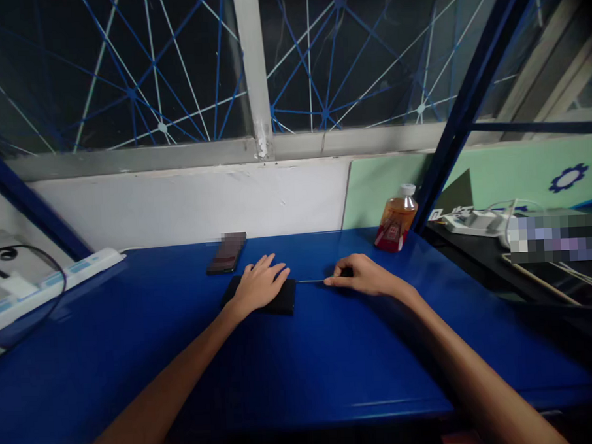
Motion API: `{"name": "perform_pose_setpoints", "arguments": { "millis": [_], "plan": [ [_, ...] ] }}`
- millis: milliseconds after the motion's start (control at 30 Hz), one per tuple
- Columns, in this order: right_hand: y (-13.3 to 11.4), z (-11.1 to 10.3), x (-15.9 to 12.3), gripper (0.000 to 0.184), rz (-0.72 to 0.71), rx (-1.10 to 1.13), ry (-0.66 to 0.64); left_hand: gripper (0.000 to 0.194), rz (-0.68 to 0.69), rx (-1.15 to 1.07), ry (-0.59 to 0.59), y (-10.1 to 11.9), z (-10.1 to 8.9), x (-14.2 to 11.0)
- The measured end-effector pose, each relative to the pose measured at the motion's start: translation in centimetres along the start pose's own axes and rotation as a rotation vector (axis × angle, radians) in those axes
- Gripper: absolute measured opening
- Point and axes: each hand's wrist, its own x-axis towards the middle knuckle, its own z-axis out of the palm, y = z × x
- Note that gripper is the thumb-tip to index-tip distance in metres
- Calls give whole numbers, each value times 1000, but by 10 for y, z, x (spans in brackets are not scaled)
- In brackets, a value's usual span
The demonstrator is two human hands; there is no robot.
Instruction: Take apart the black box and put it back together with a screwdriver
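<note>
A flat black rectangular thing (284, 301), perhaps a notebook or a case, lies on the blue table. My left hand (260, 282) rests flat on top of it with fingers spread, covering much of its surface. From its right edge a thin pale cord or rod (311, 281) runs straight across to my right hand (360, 275). The thumb and fingers of that hand are pinched on the far end of this thin piece, just above the tabletop. Whether it is stiff or a taut string, I cannot tell.
A dark phone (229, 254) lies behind my left hand. At the back right stands a drink bottle (397, 221) with a white cap. A white power strip (92, 265) with a black cable is on the left. Blue posts (457, 153) flank the table (361, 363).
</note>
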Motion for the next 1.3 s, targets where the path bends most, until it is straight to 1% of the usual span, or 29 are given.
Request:
{"name": "perform_pose_setpoints", "arguments": {
  "millis": [100,233,433,533,600,800,967,1133,1300],
  "plan": [
    [0,-2,-1,47,0,7,-36,51,-19,-1,-9,0,1,1],
    [2,0,-2,44,34,27,-61,51,-16,-13,-8,0,0,1],
    [1,4,0,41,-13,-156,18,50,-3,-4,6,1,-1,0],
    [2,5,0,44,-2,-172,5,49,-2,1,7,1,-2,0],
    [3,5,0,48,-2,-169,-4,49,-6,2,6,1,-2,0],
    [6,4,1,39,-31,-112,1,51,-11,-1,-7,0,-1,0],
    [8,9,3,38,-19,3,-43,50,-8,7,4,0,-1,0],
    [7,8,2,38,-3,111,-14,51,-5,19,18,-1,1,1],
    [10,3,2,39,-22,44,-30,52,-5,11,5,-1,0,1]
  ]
}}
